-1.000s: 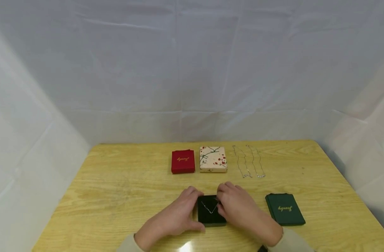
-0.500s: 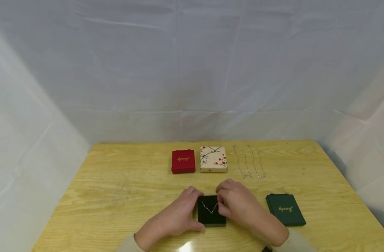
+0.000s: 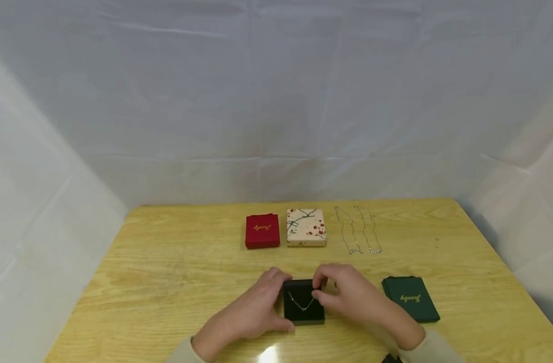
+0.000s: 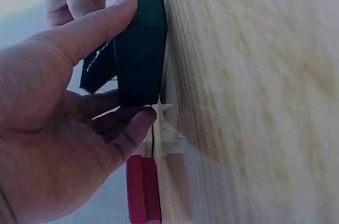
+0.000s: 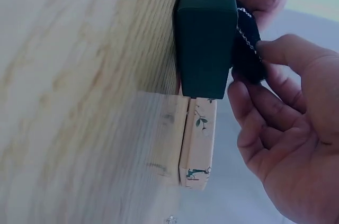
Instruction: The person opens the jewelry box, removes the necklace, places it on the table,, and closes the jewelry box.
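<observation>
A small dark green jewelry box (image 3: 306,322) sits near the table's front, with a black padded insert (image 3: 299,288) in its top. Across the insert hangs a thin silver necklace (image 3: 303,308), its middle dipping in a curve. My left hand (image 3: 258,308) grips the box from the left, thumb on the near side and fingers at the far side. My right hand (image 3: 349,293) pinches the insert's right edge, the thumb over the chain and fingers behind. Both wrist views show the insert (image 5: 244,62) standing tilted partly out of the box (image 4: 140,57).
A green lid (image 3: 411,299) with gold lettering lies to the right of the hands. Farther back are a red box (image 3: 262,231), a cream floral box (image 3: 306,228) and two silver necklaces (image 3: 371,229) laid out lengthwise. White sheeting (image 3: 276,101) surrounds the table's back and sides.
The necklace's sharp V has loosened into a rounder curve. My right hand has shifted slightly right, its thumb and index now at the insert's edge. My left hand stays at the box.
</observation>
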The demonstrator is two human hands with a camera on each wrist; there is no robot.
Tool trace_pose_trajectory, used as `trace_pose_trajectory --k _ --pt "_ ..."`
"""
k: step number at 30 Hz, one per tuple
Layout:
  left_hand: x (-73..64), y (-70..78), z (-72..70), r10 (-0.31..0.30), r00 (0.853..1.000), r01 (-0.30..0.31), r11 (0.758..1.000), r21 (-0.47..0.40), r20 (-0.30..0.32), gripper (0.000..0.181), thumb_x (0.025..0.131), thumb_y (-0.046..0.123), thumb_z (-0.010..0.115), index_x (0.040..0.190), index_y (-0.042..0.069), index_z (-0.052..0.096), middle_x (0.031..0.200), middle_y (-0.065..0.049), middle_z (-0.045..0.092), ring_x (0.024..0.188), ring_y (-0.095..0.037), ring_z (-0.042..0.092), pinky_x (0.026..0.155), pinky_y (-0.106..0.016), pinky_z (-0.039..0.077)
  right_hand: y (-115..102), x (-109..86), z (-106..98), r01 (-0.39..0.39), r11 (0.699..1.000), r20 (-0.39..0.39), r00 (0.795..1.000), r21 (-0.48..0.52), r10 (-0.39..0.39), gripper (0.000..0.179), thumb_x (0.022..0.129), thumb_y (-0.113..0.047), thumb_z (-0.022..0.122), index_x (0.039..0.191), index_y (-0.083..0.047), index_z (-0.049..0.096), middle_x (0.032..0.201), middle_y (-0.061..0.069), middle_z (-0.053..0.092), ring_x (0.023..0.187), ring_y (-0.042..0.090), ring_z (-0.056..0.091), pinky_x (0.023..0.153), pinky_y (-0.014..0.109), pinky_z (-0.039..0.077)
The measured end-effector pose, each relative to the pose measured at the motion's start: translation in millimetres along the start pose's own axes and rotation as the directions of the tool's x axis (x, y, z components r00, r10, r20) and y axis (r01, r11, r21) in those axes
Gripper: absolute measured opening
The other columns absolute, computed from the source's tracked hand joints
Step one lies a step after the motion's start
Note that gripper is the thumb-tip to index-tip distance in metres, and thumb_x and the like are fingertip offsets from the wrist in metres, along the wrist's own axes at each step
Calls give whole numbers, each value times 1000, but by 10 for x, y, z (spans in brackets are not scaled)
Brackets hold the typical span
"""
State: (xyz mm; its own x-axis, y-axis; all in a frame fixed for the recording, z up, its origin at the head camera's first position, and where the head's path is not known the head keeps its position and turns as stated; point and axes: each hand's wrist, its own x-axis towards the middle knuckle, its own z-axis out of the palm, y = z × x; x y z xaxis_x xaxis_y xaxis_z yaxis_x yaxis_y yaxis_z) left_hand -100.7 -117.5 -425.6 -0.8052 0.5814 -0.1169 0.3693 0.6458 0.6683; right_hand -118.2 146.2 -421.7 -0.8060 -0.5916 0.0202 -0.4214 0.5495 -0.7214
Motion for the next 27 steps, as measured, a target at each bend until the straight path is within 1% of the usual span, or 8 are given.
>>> trace_pose_trajectory --k 3,8,13,18,20,22,24,27 --pt "5 -4 -1 6 1000 -6 1000 -1 -9 89 76 32 98 146 1 53 130 1 53 116 -11 52 107 -37 49 14 8 -14 -2 996 1 1000 91 2 8 99 -20 78 99 -21 70 92 -13 67 78 10 60 66 27 52" --pt "5 -11 25 16 1000 -16 1000 1 -16 85 75 31 99 142 4 54 128 2 53 117 -11 52 109 -37 49 32 5 -31 -7 982 -28 1000 190 13 7 98 -14 77 99 -17 70 91 -8 68 75 14 59 64 27 50" --pt "5 -10 43 15 1000 -15 1000 1 -24 83 73 30 100 138 6 55 126 4 53 116 -11 52 109 -36 48 40 13 -50 -24 975 -63 997 221 38 8 98 -13 76 101 -15 69 93 -5 68 77 15 59 64 27 49" --pt "-9 -15 49 19 998 -20 1000 -17 -54 92 67 34 102 141 6 54 129 3 54 120 -14 51 110 -39 48 26 14 -82 -35 975 -71 996 219 51 13 98 -13 77 106 -11 68 96 -4 69 84 16 63 67 28 51" --pt "-8 -18 41 23 997 -25 999 -20 -73 96 67 37 101 144 6 53 132 1 54 122 -16 51 110 -41 48 18 17 -101 -35 975 -76 996 221 53 15 98 -13 76 108 -11 67 98 -3 68 87 16 64 70 29 52" --pt "-4 -20 26 15 996 -19 999 -40 -93 97 69 41 100 145 6 51 135 -1 54 124 -18 52 110 -44 49 13 20 -116 -38 972 -76 996 230 57 17 98 -13 76 110 -10 66 101 -2 68 90 17 64 72 29 53" --pt "1 -20 7 -2 994 -6 997 -71 -107 94 74 44 97 146 6 50 136 -3 54 123 -20 53 108 -45 50 11 25 -126 -40 969 -75 995 242 60 19 98 -12 76 113 -9 65 104 1 68 92 18 65 75 30 55" --pt "1 1 -35 -42 991 22 987 -161 -126 81 82 44 92 141 6 52 129 -4 58 115 -21 57 100 -44 54 14 39 -140 -39 960 -78 995 276 63 22 97 -10 76 116 -7 64 109 8 68 96 21 66 78 30 56"
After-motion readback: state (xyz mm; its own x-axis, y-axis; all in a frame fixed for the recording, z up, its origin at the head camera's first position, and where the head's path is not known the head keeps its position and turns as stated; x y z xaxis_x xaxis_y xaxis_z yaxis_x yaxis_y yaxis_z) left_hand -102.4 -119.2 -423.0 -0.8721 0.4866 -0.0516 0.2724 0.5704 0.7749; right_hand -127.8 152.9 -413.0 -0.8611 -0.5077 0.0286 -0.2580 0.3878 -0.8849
